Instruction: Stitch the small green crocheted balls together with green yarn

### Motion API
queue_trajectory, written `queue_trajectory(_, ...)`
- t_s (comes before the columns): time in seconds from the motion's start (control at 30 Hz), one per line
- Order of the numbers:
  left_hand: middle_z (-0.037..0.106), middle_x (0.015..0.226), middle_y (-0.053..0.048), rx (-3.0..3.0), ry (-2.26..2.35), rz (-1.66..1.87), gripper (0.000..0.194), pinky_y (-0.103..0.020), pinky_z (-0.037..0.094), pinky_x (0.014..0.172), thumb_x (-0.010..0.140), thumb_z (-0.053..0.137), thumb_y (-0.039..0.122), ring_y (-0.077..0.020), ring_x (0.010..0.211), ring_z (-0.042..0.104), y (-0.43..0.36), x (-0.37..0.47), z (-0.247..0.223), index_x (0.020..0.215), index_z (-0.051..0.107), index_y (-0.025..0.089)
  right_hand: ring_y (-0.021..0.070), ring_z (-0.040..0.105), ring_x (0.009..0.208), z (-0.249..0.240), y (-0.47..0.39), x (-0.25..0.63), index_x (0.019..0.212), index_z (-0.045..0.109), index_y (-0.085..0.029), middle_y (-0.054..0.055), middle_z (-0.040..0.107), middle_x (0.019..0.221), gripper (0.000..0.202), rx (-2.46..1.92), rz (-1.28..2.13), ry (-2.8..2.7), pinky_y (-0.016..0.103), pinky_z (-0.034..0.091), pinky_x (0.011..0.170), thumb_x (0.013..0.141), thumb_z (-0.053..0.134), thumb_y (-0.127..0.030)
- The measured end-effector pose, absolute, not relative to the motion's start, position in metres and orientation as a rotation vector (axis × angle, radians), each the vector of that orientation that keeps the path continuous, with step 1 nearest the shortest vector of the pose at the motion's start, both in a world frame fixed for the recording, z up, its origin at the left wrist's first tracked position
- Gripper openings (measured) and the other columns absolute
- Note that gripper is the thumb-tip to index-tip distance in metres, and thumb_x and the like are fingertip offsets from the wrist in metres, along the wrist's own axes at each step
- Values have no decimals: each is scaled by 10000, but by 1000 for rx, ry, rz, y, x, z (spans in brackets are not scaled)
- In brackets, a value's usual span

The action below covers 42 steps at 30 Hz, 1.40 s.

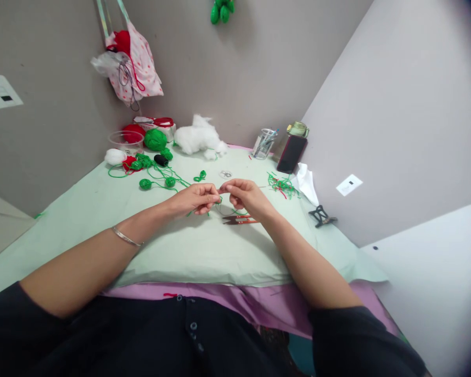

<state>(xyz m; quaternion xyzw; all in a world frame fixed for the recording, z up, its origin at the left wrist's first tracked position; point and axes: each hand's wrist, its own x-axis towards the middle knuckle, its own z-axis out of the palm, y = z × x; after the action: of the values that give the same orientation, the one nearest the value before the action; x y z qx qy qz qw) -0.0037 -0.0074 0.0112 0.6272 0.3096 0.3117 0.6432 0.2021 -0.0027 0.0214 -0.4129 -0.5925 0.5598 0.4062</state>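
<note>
- The left hand point(202, 199) pinched a small green yarn piece point(219, 200), over the bench point(208, 251).
- The right hand point(244, 196) had thumb and finger pressed together, just beside; its hold was unclear.
- Thread snips point(239, 220) lay at five o'clock from the hands, white stuffing point(199, 138) near twelve.

Pale green-covered table point(215, 256), yarn balls point(155, 140), snips point(240, 220), white stuffing point(200, 137), phone point(292, 154)

The green yarn point(219, 199) is mostly hidden in the fingers. The snips point(239, 220) have their right end covered by the right hand point(246, 198). The hanging green bundle point(222, 10) is cut at the top edge.
</note>
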Motion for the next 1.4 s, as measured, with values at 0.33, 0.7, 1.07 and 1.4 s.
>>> queue_trajectory(0.33, 530, 574, 45, 1437, 743, 754, 244, -156, 301, 397, 820, 730, 331, -49, 437, 453, -2, -10, 16, 793, 556, 162, 88, 594, 646, 23, 2, 213, 897, 681, -167, 56, 749, 921, 195, -940, 1366, -1484, 230, 478, 593, 726, 727, -249)
queue_trajectory(0.7, 622, 571, -15, 1552, 863, 684, 167, -211, 435, 454, 792, 740, 287, -105, 460, 554, -2, -11, 20, 785, 720, 121, 92, 684, 791, 43, 19, 245, 829, 695, -198, 18, 742, 869, 190, -824, 1157, -1055, 177, 590, 714, 688, 822, -181)
queue_trajectory(1.07, 664, 690, -22, 1709, 756, 518, 187, -233, 505, 594, 809, 700, 350, -135, 600, 611, -7, -8, 11, 778, 743, 170, 91, 698, 823, 38, 23, 248, 848, 672, -211, 6, 733, 917, 188, -780, 1059, -951, 172, 610, 721, 724, 810, -184)
queue_trajectory(1.4, 631, 623, -19, 1758, 628, 405, 186, -216, 450, 556, 805, 712, 354, -134, 590, 579, -16, -1, 4, 779, 761, 176, 150, 728, 1004, 45, 17, 249, 1007, 670, -185, 85, 743, 1154, 314, -812, 1226, -981, 176, 646, 757, 725, 784, -107)
